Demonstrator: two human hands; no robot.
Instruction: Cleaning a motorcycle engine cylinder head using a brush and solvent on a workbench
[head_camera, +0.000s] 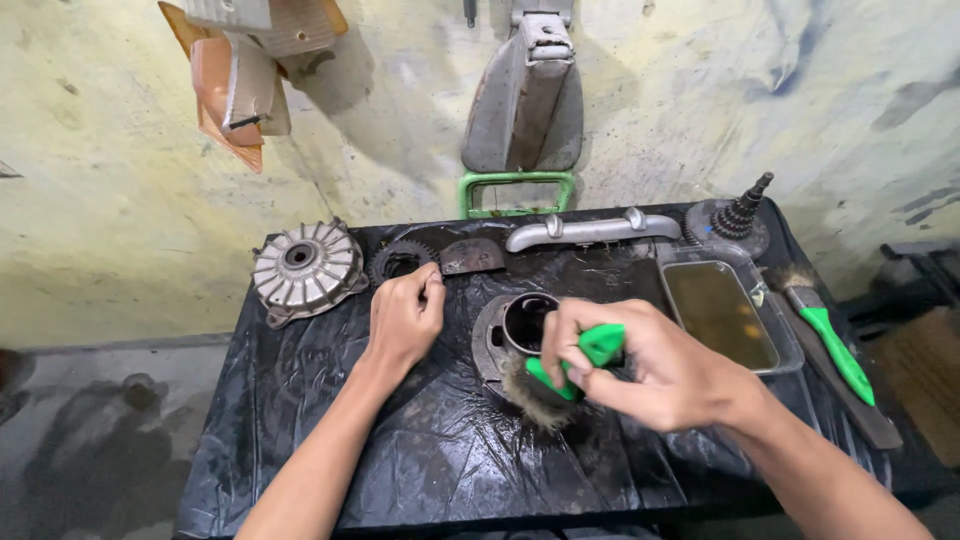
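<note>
My right hand (640, 365) grips a green-handled brush (590, 352), its dirty bristles pressed against the front of a round metal cylinder part (505, 335) lying on the black plastic sheet (300, 400). My left hand (405, 320) rests on the sheet to the left of that part. Its fingertips touch a dark toothed gear (397, 258), and whether they grip it is unclear.
A finned metal hub (305, 268) sits at the back left. A curved plate (472, 256), a silver pipe (590, 230) and a stepped gear cluster (735, 220) line the back. A tray of brown liquid (720, 312) and a second green brush (835, 345) lie right.
</note>
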